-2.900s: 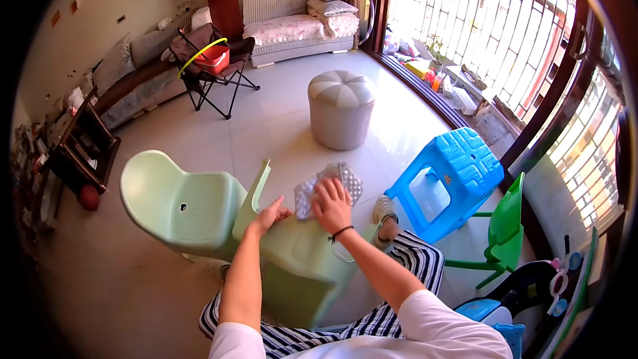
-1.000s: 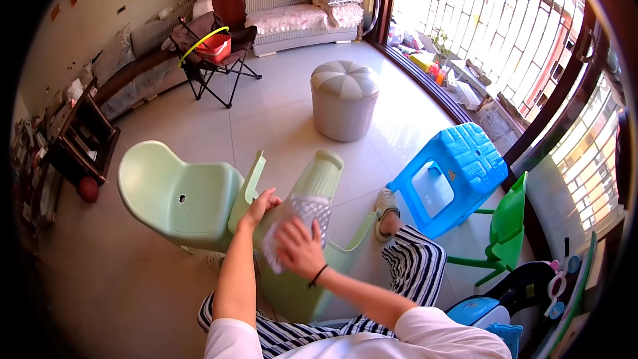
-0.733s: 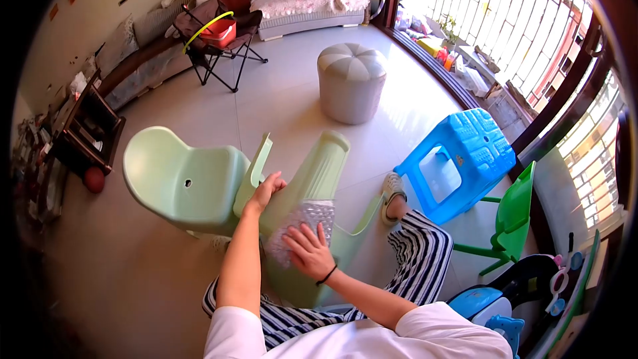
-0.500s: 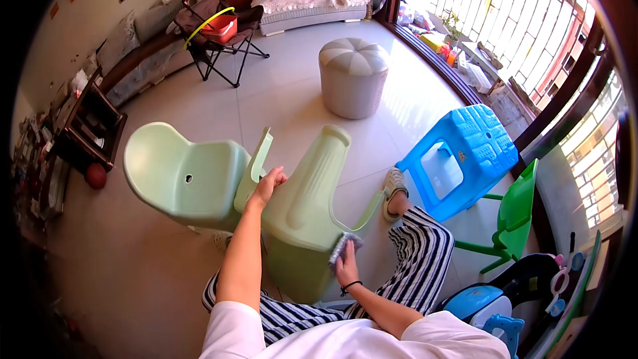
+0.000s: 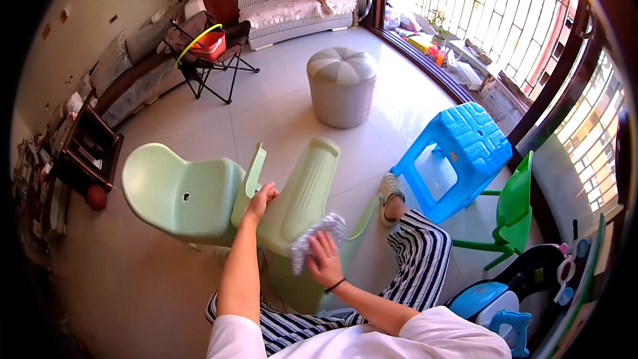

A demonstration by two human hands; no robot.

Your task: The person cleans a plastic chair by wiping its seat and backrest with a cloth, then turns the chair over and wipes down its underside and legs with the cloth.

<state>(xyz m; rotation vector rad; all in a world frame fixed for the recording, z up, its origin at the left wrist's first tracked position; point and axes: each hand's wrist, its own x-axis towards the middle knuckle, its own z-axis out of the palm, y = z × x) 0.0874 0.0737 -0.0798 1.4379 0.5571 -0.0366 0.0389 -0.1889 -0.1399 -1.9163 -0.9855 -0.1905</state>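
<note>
A pale green plastic piece [image 5: 300, 189] with a ridged, rounded tongue stands between my knees. Against its left side is a pale green plastic seat [image 5: 207, 189] with a hole in its base. My left hand [image 5: 260, 203] is closed on the piece's upper left edge, beside an upright arm; some fingertips are hidden. Under my right hand [image 5: 324, 259], a crumpled grey cloth [image 5: 318, 234] lies on the front of the ridged piece. The fingers are fairly straight, pressing the cloth against the plastic.
A blue stool [image 5: 458, 153] and a small green chair [image 5: 513, 216] stand on the right. Ahead is a round pouf [image 5: 341, 90]. A folding chair [image 5: 199, 60] bears a red basket [image 5: 210, 46]. Blue and black items [image 5: 482, 299] crowd the lower right.
My right hand and the cloth have moved left and slightly up from the piece's right corner onto its front face; the fingers have straightened. My left hand keeps its hold. The view has shifted slightly.
</note>
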